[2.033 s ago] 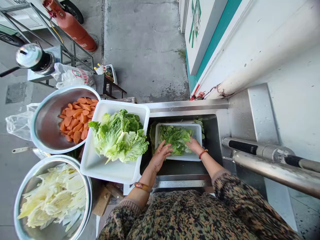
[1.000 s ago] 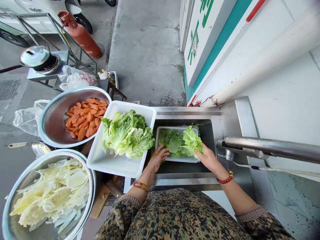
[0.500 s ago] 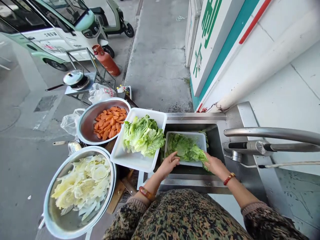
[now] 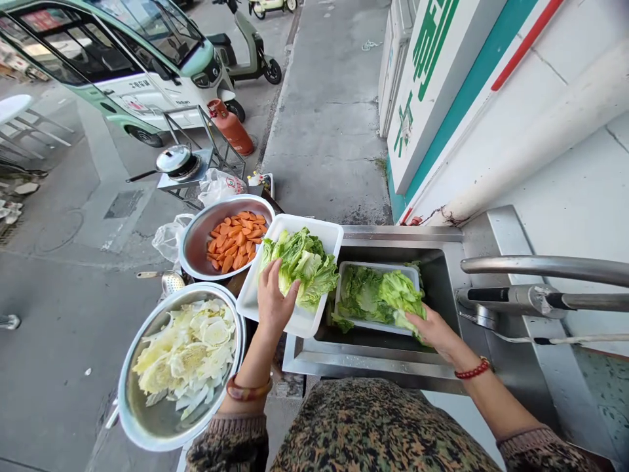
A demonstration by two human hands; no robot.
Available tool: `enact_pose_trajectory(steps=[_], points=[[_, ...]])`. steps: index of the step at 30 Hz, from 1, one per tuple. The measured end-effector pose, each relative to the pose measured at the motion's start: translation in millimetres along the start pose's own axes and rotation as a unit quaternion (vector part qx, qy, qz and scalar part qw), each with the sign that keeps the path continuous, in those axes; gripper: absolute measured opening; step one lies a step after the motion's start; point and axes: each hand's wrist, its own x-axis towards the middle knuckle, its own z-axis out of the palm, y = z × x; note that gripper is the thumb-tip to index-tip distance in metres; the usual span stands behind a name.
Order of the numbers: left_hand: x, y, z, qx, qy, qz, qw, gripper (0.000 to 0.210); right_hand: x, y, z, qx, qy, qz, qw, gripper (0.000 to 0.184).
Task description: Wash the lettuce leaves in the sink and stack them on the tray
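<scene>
My left hand is over the near-left part of a white tray, fingers apart, at the edge of a heap of green lettuce leaves. Whether the fingertips touch the leaves I cannot tell. In the sink sits a second white basin with wet, darker green leaves in it. My right hand is closed on a bunch of lettuce at that basin's right side. The bunch hangs partly over the rim, and the fingertips are partly hidden by leaves.
Left of the tray stand a metal bowl of sliced carrots and a larger bowl of cut cabbage. A skimmer lies between them. The faucet reaches in from the right. Beyond are a pan and a gas cylinder.
My left hand has moved left from the sink basin to the lettuce in the white tray. My right hand stays by the basin and grips a bunch of leaves. The view has shifted left.
</scene>
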Motion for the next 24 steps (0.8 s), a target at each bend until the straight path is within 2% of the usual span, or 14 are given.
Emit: enact_pose_trajectory(steps=[4,6,8,11,14,16,18,21,24], points=[[22.2,-13.8,4.5,0.069,-0.039,0.009,0.997,0.085,-5.7,-93.0,38.0,0.119,-0.089,-0.061,0.987,0.059],[31.3,-19.2,10.8,0.090,-0.078,-0.013,0.993,0.092,0.9,-132.6,61.0,0.128,-0.126,-0.111,0.977,0.057],[38.1,-23.2,19.0,0.115,-0.123,-0.045,0.985,0.094,13.7,-163.3,84.1,0.090,-0.151,-0.188,0.966,0.057],[42.9,-24.9,31.2,0.149,-0.168,-0.079,0.971,0.086,41.5,-194.8,115.7,-0.032,-0.116,-0.315,0.941,0.062],[41.6,-24.2,37.9,0.157,-0.177,-0.080,0.968,0.081,74.8,-210.4,142.9,-0.212,-0.047,-0.378,0.900,0.071],[39.3,-25.0,38.8,0.147,-0.167,-0.078,0.972,0.079,96.4,-211.8,158.3,-0.330,-0.021,-0.368,0.869,0.071],[37.5,-27.5,38.4,0.128,-0.151,-0.077,0.977,0.080,113.3,-207.6,169.2,-0.401,-0.018,-0.351,0.846,0.065],[37.5,-33.4,37.7,0.088,-0.131,-0.065,0.985,0.087,123.6,-196.8,169.4,-0.396,-0.032,-0.374,0.838,0.055],[40.2,-39.3,35.8,0.052,-0.124,-0.048,0.990,0.089,118.3,-184.4,142.1,-0.315,-0.031,-0.401,0.859,0.049]])
